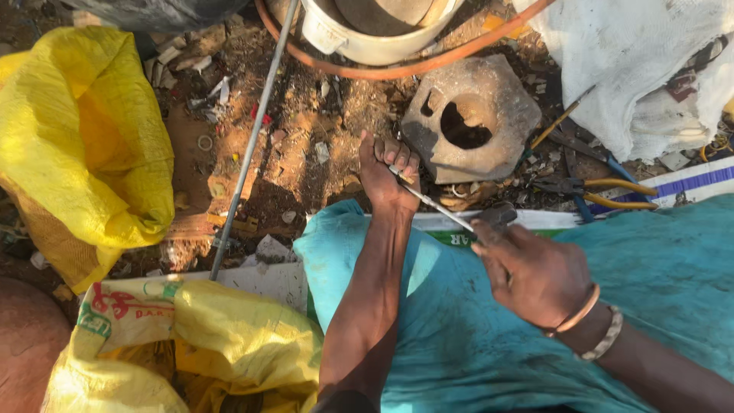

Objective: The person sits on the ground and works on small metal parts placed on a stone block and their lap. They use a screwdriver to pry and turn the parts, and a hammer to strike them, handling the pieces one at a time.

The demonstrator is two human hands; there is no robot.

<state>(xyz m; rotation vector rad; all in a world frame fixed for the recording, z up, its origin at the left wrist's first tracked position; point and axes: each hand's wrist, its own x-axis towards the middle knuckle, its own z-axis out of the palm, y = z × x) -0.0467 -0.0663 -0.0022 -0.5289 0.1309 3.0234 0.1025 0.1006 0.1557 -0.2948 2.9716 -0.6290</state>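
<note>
- left hand [386, 172] fisted, grip pinching one end of thin rod [428, 200], low over dirt ground [306, 145]
- right hand [527, 271] grip closed on dark tool [497, 216] meeting rod's other end, above teal cloth [459, 336]
- grey block [470, 115] with hole just beside left hand
- pliers [592, 187] with yellow handles near block, right of it
- long metal pipe [248, 145] on ground left, well apart
- yellow sacks [84, 145] far left; white sack [634, 61] top right
- orange hose [397, 70], white bucket [367, 34] at top
</note>
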